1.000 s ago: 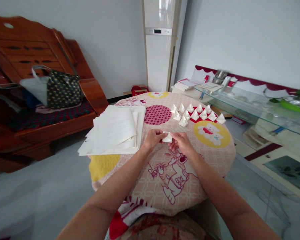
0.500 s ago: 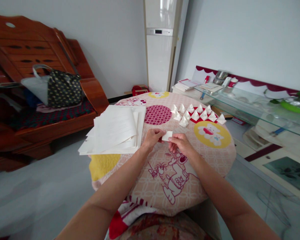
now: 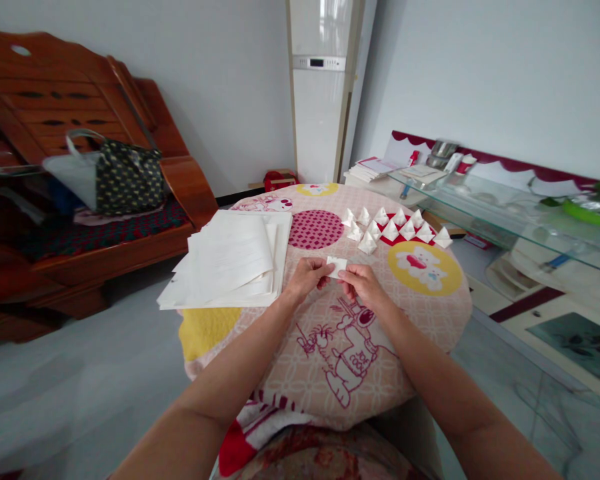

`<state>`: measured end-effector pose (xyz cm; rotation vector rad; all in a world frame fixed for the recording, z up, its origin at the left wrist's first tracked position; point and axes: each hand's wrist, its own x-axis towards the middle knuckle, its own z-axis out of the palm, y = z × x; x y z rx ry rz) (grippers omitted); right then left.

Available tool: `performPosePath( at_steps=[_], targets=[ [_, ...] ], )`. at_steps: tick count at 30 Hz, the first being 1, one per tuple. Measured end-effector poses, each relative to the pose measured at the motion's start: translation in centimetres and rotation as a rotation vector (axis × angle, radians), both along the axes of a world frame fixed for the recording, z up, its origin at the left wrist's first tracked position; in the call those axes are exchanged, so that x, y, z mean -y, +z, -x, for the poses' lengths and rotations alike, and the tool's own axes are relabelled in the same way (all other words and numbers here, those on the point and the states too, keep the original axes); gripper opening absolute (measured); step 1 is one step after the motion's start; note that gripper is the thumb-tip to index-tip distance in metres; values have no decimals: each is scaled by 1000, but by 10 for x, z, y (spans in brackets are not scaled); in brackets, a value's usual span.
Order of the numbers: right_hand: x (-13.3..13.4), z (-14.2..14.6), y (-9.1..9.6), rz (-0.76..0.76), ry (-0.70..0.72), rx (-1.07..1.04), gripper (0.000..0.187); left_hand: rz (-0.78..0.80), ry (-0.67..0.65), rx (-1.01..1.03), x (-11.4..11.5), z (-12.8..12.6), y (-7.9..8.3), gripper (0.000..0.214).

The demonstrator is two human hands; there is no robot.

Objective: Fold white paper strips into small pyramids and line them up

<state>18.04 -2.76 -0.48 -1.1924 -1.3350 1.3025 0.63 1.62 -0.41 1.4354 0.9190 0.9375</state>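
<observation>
Paper (image 3: pixel 337 266) shifted slightly; left hand (image 3: pixel 306 276) and right hand (image 3: pixel 364 283) partly hide it.

A small white paper piece (image 3: pixel 337 267), four-sided and plain-faced, is pinched between the left hand (image 3: pixel 309 276) and the right hand (image 3: pixel 362 281); a left thumb presses on its left side, a right thumb on its lower right corner, the middle left bare; its broad face is turned up toward the wearer, its near and far edges running roughly from hand to hand; it sits over the patterned tablecloth (image 3: pixel 300 380), right of the stacked white sheets (image 3: pixel 230 257) and on the near side of the pointed paper shapes (image 3: pixel 391 231); any creases are too small to make out.
</observation>
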Motion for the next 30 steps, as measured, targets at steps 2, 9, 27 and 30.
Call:
performPosePath(
  at_steps=[2, 9, 27, 30],
  targets=[
    [0, -2, -1, 4, 1, 15, 32, -48, 17, 3, -1, 0, -2, 45],
    [-1, -3, -3, -12, 37, 51, 30, -61, 77, 68, -3, 0, 0, 45],
    [1, -3, -2, -15, 87, 39, 31, -189, 125, 89, -2, 1, -1, 47],
    [1, -3, -1, -8, 91, 25, 31, -145, 146, 92, -3, 0, -4, 53]
  ],
)
